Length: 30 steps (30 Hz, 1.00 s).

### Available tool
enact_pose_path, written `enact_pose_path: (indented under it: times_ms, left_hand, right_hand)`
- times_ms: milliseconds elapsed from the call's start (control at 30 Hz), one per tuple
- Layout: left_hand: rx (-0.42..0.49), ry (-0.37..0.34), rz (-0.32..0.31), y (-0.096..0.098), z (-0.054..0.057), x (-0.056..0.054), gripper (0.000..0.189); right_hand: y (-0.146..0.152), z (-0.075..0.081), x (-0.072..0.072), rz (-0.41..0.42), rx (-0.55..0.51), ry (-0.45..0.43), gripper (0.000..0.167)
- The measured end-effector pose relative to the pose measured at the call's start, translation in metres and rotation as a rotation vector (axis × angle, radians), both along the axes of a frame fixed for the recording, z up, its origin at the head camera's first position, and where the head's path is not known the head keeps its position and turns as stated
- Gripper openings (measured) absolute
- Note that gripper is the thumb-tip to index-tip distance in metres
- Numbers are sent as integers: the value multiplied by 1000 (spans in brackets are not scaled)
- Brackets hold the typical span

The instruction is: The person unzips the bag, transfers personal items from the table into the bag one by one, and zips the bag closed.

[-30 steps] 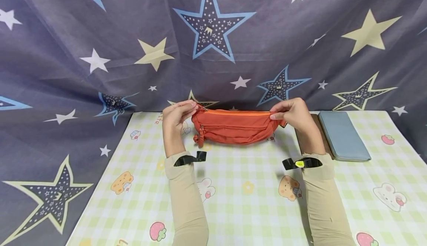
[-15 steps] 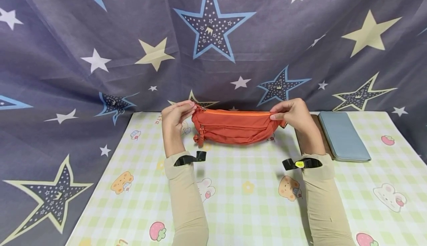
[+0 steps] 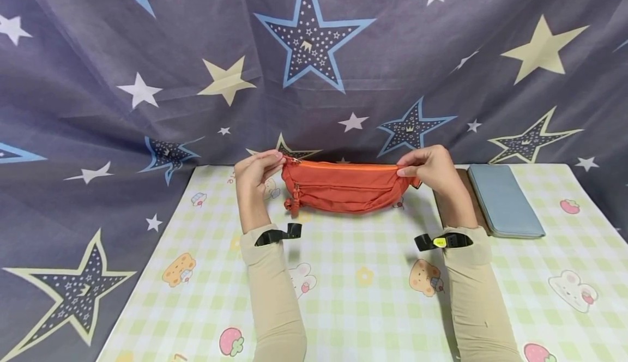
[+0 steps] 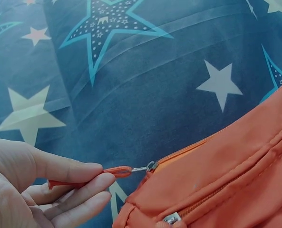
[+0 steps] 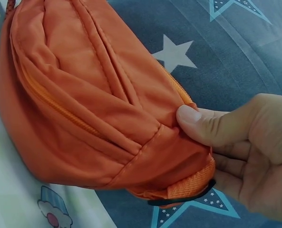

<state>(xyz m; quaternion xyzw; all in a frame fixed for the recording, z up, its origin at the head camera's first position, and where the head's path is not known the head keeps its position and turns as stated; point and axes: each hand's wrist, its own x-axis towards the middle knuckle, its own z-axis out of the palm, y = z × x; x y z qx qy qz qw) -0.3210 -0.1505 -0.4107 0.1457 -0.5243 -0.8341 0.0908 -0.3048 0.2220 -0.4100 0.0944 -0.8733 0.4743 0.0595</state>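
An orange-red waist bag point(image 3: 345, 187) is held up by its two top ends near the back of the table. My left hand point(image 3: 256, 174) pinches the cord pull point(image 4: 117, 172) of the top zipper between thumb and fingers. The metal slider point(image 4: 151, 166) sits at the bag's left end, and a bright orange strip runs along the top edge behind it. My right hand point(image 3: 432, 168) pinches the right top corner, thumb in front, beside the webbing strap end point(image 5: 193, 183). A knotted cord pull point(image 3: 293, 203) hangs from the front pocket zipper.
A light blue notebook-like case point(image 3: 507, 201) lies to the right, next to a brown flat item point(image 3: 463, 179) partly hidden by the right forearm. A checked cloth point(image 3: 363, 307) covers the table. The starry curtain point(image 3: 314, 116) hangs right behind it.
My left hand has shifted slightly left with the cord pull, and the slider has moved a little toward the bag's left end. The right hand stays at its corner.
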Motion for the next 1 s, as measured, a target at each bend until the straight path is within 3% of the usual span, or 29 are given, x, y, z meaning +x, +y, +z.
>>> enact_pose_path:
  times_ms: [167,300,567,800,900,1000]
  left_hand:
    - [41,-5,-2,-3,-2,-1,26]
    - [-3,-38,-27,-4,-2,-1,30]
    - [-260,-165,-124,-5,-2,0,20]
    - [-561,-249,-266,-5,0,4,54]
    - [-659,-304,-351,-4,0,5,59]
    - [-695,-332,-437,-3,0,5,55]
  right_hand:
    - [2,-3,-2,-35,-12,18,10]
    - [2,-4,-2,-52,-7,27,9]
    - [-5,-4,-3,-72,57,70,6]
    - [-8,-4,-4,-82,61,96,5]
    - [-7,-3,-4,-87,69,93,7]
    - [-7,-3,-4,-87,95,79,8]
